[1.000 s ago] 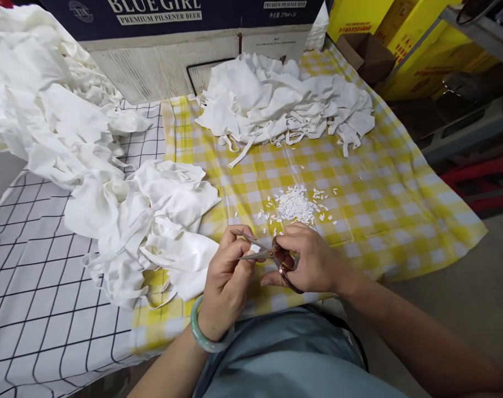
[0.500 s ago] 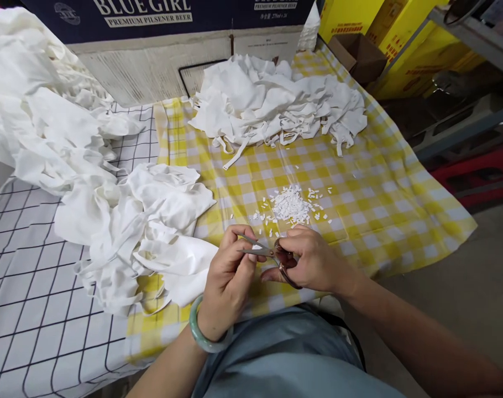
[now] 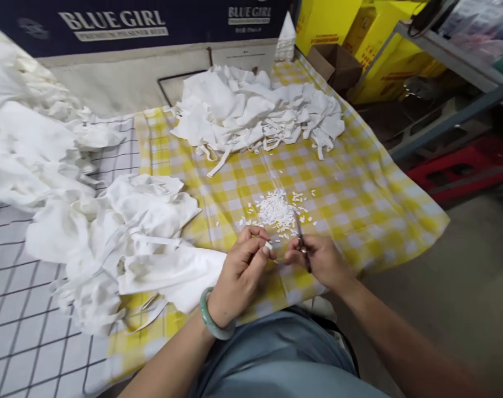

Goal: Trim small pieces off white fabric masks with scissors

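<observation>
Two hands close together — left hand (image 3: 240,265) pinches white scrap (image 3: 268,246); right hand (image 3: 318,258) grips blurred scissors (image 3: 302,245).

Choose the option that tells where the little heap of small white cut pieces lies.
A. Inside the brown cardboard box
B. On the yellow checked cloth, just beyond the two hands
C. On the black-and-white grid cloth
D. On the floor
B: the heap of small white pieces rests on the yellow checked cloth, just past the left hand and the right hand.

scissors (image 3: 303,249) mostly hidden, motion-blurred
</observation>
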The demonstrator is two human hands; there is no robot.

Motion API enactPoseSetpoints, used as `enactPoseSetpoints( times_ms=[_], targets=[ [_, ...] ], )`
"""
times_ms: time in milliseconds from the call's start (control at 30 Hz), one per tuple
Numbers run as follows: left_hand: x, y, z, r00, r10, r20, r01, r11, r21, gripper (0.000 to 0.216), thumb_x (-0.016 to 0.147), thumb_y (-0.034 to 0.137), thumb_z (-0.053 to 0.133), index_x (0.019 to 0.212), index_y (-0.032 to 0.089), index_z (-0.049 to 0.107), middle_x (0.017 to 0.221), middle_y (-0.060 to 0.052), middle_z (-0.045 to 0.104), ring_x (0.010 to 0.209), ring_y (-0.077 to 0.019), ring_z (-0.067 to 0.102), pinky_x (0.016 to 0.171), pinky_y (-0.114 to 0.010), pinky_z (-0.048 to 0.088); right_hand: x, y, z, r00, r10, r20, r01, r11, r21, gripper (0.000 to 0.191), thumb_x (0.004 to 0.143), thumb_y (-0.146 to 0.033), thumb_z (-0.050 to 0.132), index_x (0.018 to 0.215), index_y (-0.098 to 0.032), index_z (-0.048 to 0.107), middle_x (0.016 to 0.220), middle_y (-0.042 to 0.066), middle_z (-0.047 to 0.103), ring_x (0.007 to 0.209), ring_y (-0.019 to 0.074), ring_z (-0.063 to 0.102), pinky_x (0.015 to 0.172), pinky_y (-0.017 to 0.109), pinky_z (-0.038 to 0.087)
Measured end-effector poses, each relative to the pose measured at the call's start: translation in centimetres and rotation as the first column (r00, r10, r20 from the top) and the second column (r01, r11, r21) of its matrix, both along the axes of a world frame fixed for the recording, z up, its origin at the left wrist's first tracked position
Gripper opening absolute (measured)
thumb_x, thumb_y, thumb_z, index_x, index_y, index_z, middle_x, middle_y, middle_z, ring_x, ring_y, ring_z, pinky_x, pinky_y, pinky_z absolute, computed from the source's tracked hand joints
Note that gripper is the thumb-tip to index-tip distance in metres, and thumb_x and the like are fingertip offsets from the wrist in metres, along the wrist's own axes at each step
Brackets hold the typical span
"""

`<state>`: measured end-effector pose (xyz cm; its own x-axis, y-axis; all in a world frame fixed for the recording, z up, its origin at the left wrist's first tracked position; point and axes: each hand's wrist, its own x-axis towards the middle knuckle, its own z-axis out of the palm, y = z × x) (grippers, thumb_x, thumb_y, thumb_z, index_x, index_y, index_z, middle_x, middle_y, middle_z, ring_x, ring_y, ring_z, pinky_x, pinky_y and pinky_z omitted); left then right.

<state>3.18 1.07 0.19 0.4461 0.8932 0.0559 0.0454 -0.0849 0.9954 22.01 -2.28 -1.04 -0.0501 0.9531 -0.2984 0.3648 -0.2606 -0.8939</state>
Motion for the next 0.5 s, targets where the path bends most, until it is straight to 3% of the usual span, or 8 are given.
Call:
enactPoseSetpoints(
  times_ms=[100, 200, 300, 367, 400, 500],
  targets=[
    [-0.9, -1.5, 1.4, 0.999, -0.024, 0.025, 0.023, 0.999, 0.041, 0.024, 0.099, 0.021, 0.044, 0.094, 0.017, 0.066, 0.111, -0.012, 0.059, 0.113, -0.0211, 0.054, 0.101, -0.037, 0.044, -2.4, -0.1, 0.6, 0.969, 0.048, -0.24, -0.041, 0.999, 0.035, 0.04, 0.062, -0.047, 0.083, 0.089, -0.024, 0.067, 0.087, 0.004, 0.067, 0.075, 0.021, 0.062, 0.061, 0.032, 0.053],
    [-3.0, -2.9, 2.4, 1.0, -0.019, 0.0, 0.018, 0.987, 0.163, 0.023, 0.097, 0.016, 0.043, 0.106, 0.018, 0.065, 0.125, -0.014, 0.06, 0.124, -0.0235, 0.053, 0.107, -0.042, 0.042, -4.7, 0.0, 0.8, 0.944, 0.05, -0.327, -0.027, 0.997, 0.074, 0.03, 0.069, -0.045, 0.079, 0.079, -0.024, 0.061, 0.081, 0.003, 0.063, 0.069, 0.0178, 0.058, 0.057, 0.029, 0.051],
    [-7.3, -2.9, 1.8, 0.95, 0.27, -0.157, -0.218, 0.933, 0.286, 0.023, 0.093, 0.01, 0.045, 0.103, 0.02, 0.063, 0.121, -0.013, 0.062, 0.117, -0.0235, 0.058, 0.101, -0.042, 0.047, -5.3, 0.3, 1.2, 0.963, 0.003, -0.269, 0.026, 0.994, 0.105, 0.026, 0.077, -0.04, 0.073, 0.073, -0.022, 0.055, 0.068, -0.001, 0.053, 0.059, 0.0135, 0.051, 0.053, 0.025, 0.046],
    [-10.7, -1.7, 0.5, 0.816, 0.487, -0.312, -0.322, 0.831, 0.453, 0.028, 0.088, 0.005, 0.044, 0.104, 0.019, 0.063, 0.121, -0.013, 0.059, 0.115, -0.0253, 0.057, 0.1, -0.046, 0.047, -4.9, 0.4, 1.6, 0.977, 0.013, -0.214, 0.016, 0.991, 0.131, 0.023, 0.079, -0.037, 0.072, 0.075, -0.023, 0.054, 0.067, -0.001, 0.052, 0.057, 0.0131, 0.049, 0.049, 0.024, 0.043],
    [-12.2, -0.7, -0.3, 0.749, 0.531, -0.397, -0.286, 0.799, 0.529, 0.035, 0.085, 0.002, 0.044, 0.109, 0.019, 0.062, 0.126, -0.014, 0.056, 0.121, -0.0272, 0.053, 0.103, -0.05, 0.044, -4.7, 0.4, 1.9, 0.979, 0.044, -0.198, -0.016, 0.99, 0.142, 0.022, 0.08, -0.036, 0.071, 0.075, -0.023, 0.054, 0.069, -0.001, 0.053, 0.058, 0.0136, 0.05, 0.049, 0.025, 0.044],
    [-14.8, 2.7, -2.1, 0.66, 0.451, -0.601, -0.001, 0.8, 0.6, 0.041, 0.079, 0.0, 0.047, 0.115, 0.016, 0.062, 0.132, -0.016, 0.055, 0.134, -0.0341, 0.041, 0.112, -0.061, 0.031, -4.1, 0.4, 2.6, 0.96, 0.211, -0.186, -0.177, 0.967, 0.183, 0.02, 0.082, -0.032, 0.069, 0.075, -0.023, 0.053, 0.074, 0.001, 0.056, 0.066, 0.0159, 0.056, 0.057, 0.027, 0.05]
  ],
)
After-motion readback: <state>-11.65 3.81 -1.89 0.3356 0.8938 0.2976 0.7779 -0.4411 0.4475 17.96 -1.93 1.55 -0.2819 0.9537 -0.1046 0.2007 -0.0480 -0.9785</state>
